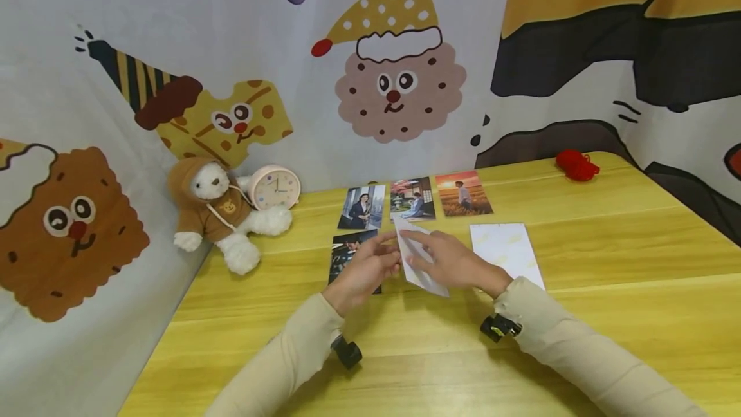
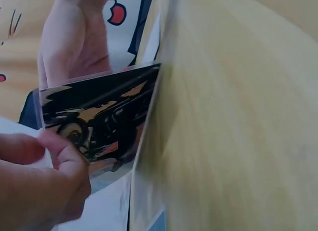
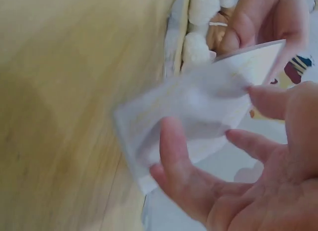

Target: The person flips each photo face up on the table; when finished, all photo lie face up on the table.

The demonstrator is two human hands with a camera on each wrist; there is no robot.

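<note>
Head view shows two hands at one card (image 1: 413, 248), tipped up on its side over the yellow table (image 1: 417, 365). Its white back faces the right hand (image 1: 454, 262). Its front, seen from the left wrist, is dark and shiny with a clear rim, and faces the left hand (image 1: 363, 270). I can't tell if its low edge touches the table.

The left hand pinches one edge of the card with thumb and finger. The right hand has its fingers spread apart, with the tips touching the white back; it is not closed around it.

Flat on the table, three pictures lie in a row at the back: a suit picture (image 1: 361, 208), a garden picture (image 1: 413, 198) and a sunset picture (image 1: 465, 194). A dark picture (image 1: 346, 250) lies in front of the suit one, partly hidden by the left hand. To the right lies a white sheet (image 1: 503, 246), partly behind the right arm.

A bear (image 1: 217, 217) in a brown hoodie sits at the left, just beside a clock (image 1: 276, 188). Red yarn (image 1: 577, 165) lies at the back right.
</note>
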